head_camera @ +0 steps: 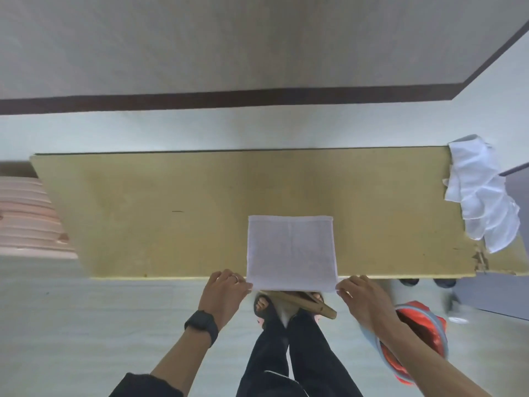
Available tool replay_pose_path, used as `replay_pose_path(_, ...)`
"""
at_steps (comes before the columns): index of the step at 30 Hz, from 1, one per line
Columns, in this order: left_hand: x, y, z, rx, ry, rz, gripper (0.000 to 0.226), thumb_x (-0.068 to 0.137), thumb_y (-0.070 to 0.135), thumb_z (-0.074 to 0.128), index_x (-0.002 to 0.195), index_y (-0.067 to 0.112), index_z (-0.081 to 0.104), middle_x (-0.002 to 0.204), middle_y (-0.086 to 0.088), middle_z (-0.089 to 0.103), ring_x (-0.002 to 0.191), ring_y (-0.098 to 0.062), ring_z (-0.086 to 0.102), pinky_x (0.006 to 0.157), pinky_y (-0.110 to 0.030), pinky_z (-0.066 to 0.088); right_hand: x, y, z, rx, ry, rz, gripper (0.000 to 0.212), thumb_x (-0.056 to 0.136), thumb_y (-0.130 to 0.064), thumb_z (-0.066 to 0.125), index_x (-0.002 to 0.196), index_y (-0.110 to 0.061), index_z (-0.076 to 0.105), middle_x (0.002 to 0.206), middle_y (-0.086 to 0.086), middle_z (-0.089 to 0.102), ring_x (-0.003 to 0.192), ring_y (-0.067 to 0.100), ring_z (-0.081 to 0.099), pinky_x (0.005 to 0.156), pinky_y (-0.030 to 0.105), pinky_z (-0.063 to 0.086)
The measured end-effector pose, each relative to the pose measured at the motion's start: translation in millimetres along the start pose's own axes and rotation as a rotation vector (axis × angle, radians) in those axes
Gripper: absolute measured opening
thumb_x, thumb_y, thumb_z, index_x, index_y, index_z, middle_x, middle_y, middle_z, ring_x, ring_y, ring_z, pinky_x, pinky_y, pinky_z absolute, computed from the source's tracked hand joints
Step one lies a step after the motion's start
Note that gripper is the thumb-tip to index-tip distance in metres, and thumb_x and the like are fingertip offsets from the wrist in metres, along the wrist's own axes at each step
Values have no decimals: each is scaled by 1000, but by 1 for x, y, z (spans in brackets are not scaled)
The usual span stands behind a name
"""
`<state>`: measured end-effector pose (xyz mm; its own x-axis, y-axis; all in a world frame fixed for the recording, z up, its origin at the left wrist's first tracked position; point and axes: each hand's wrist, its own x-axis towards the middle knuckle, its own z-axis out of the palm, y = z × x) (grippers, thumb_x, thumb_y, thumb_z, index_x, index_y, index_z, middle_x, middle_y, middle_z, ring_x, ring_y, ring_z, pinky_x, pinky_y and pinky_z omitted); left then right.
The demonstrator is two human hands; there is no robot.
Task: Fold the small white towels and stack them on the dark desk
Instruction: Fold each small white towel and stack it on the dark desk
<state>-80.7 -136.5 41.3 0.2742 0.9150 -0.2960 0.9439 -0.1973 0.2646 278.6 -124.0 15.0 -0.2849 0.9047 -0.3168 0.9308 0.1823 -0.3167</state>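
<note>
Pinching the near corners of the towel [290, 252], left hand [224, 293] and right hand [362, 299] each closed on one, cloth lying flat on the desk [143, 213], lower centre. Likely handling light, limp, unslippery; corners suiting best. Unfolded pile [481, 190] waiting at right.

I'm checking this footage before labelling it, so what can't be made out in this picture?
- Head view: the pile of unfolded towels overlaps itself, so its count is unreadable.
- The fingertips of the left hand and right hand at the flat towel's near corners are blurred.
- The orange and blue object is partly behind the right forearm.
</note>
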Motion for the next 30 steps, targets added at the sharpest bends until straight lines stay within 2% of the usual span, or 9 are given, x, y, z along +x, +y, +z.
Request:
replay_pose_path(3,1,-2,2,-42,-21,-2,22,67,24,91,84,31,79,79,11,73,80,-17,68,72,-27,51,-2,-10,-9,69,-72,81,8,94,-24,64,96,-27,71,96,-12,68,94,20,60,77,32,49)
replay_pose_path(5,15,-1,-8,-187,-65,-122,15,92,31,69,104,31,77,102,12,72,101,-15,64,85,-30,49,10,-14,-18,164,-80,146,15,98,-31,56,104,-28,69,102,-17,62,101,12,56,82,27,43)
replay_pose_path(7,37,-7,-17,-380,-132,-277,22,98,38,57,112,34,73,111,14,70,105,-10,62,92,-30,48,30,-15,-27,316,-46,236,13,96,-32,59,102,-27,70,98,-17,62,94,8,57,80,23,40)
replay_pose_path(9,62,-11,-25,-610,-102,-396,16,94,35,62,105,34,74,100,14,73,94,-6,66,88,-28,52,55,-15,-34,511,11,360,9,93,-31,65,98,-28,71,95,-14,67,89,7,61,75,20,42)
replay_pose_path(13,109,-22,-30,-841,20,-529,8,90,30,70,97,30,74,90,12,73,83,-2,67,64,-7,43,104,-12,-38,717,96,533,15,91,-36,67,102,-26,72,96,-10,70,91,7,63,73,18,40)
replay_pose_path(15,126,-28,-26,-871,65,-559,8,90,31,70,97,31,74,89,12,73,80,-5,69,62,-12,44,123,-10,-35,761,138,566,16,91,-36,66,103,-26,70,93,-11,68,91,8,62,70,15,39)
replay_pose_path(19,146,-36,-4,-876,90,-588,14,91,35,68,104,38,73,91,14,73,83,-10,70,79,-26,54,144,-8,-25,804,205,585,16,93,-34,65,106,-27,71,92,-11,69,85,1,61,66,6,38)
replay_pose_path(26,152,-39,7,-771,141,-597,18,91,38,65,106,39,75,86,16,74,80,-8,69,85,-29,56,151,-7,-23,780,237,574,13,91,-33,67,103,-32,74,89,-12,69,80,-8,60,62,-3,38)
replay_pose_path(30,156,-38,1,-681,142,-584,17,92,38,63,104,38,76,89,17,72,82,-5,66,81,-26,54,153,-7,-22,737,251,555,11,90,-34,69,100,-34,74,85,-15,69,78,-6,62,70,7,44)
